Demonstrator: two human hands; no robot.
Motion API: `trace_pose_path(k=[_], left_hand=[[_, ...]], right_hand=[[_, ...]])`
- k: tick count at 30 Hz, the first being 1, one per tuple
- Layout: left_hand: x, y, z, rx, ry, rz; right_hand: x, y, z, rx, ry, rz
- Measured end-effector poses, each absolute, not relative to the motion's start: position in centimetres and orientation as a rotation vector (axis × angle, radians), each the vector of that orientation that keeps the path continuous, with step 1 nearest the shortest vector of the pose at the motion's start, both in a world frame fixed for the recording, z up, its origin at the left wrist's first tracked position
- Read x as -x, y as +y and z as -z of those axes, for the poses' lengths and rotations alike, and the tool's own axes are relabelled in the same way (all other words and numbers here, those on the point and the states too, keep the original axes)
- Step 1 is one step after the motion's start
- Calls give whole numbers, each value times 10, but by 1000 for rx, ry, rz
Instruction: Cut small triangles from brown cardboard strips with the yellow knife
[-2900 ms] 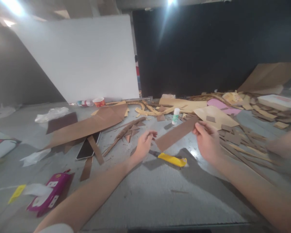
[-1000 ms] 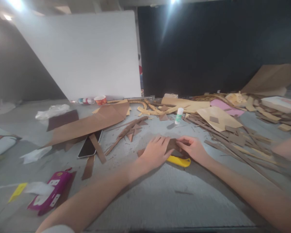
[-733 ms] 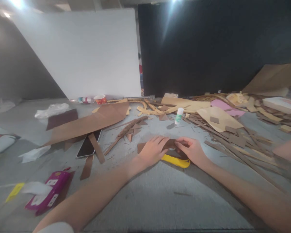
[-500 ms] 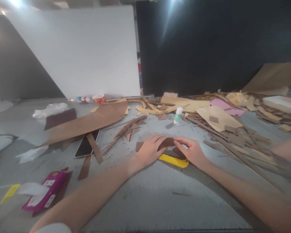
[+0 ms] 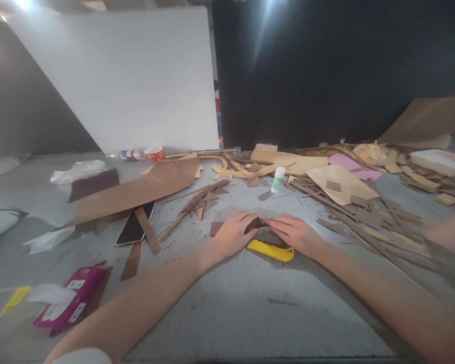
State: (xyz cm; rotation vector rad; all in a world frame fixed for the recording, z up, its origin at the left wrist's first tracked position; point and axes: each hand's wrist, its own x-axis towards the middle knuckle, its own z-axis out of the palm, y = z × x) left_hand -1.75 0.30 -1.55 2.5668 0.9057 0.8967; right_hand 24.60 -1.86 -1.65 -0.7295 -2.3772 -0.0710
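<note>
We have a brown strip (image 5: 217,229) just beyond the yellow-handled tool (image 5: 271,251), which lies on the grey surface (image 5: 250,313). One end of the strip sticks out left of the tool, and its middle arches up behind it. Our left hand (image 5: 233,235) is clamped on the strip, thumb on the near side and fingers over the top. Our right hand (image 5: 293,233) lies with its fingers over the other end, beyond the tool's right part; we cannot tell how firmly it grips, nor whether the two sets of fingertips touch.

Farther beyond the tool, we see a white and green glue stick (image 5: 277,179) standing upright. To the tool's left and a little beyond lies a twisted brown piece (image 5: 192,203) with triangular scraps (image 5: 208,199) beside it. Farther left of the tool, a phone (image 5: 131,230) lies partly under a large brown sheet (image 5: 144,192), and a purple pack (image 5: 68,298) lies well apart, nearer to us. Right of the tool, we see a heap of thin brown strips (image 5: 367,217), a tan sheet (image 5: 343,189) and, well apart, another person's arm (image 5: 449,232). Far beyond the tool stand a white board (image 5: 136,76) and a black board (image 5: 326,76).
</note>
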Motion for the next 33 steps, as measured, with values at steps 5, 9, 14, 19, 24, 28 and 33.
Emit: trace_pose_path(k=[5, 9, 14, 19, 24, 28, 33], left_hand=[[16, 6, 17, -2582, 911, -856], [16, 9, 17, -2538, 946, -787], [17, 11, 17, -2524, 944, -758], [17, 12, 22, -2577, 917, -739], [18, 11, 22, -2535, 958, -714], [18, 12, 22, -2541, 938, -719], [18, 14, 26, -2536, 930, -768]], right_hand=[[-244, -15, 19, 764, -2439, -21], [-239, -12, 23, 822, -2338, -211], [-236, -12, 23, 872, -2279, -237], [-239, -9, 28, 872, -2330, -213], [-237, -12, 23, 841, -2260, -144], [-234, -16, 18, 811, -2249, -142], [-235, -18, 16, 836, -2362, -191]])
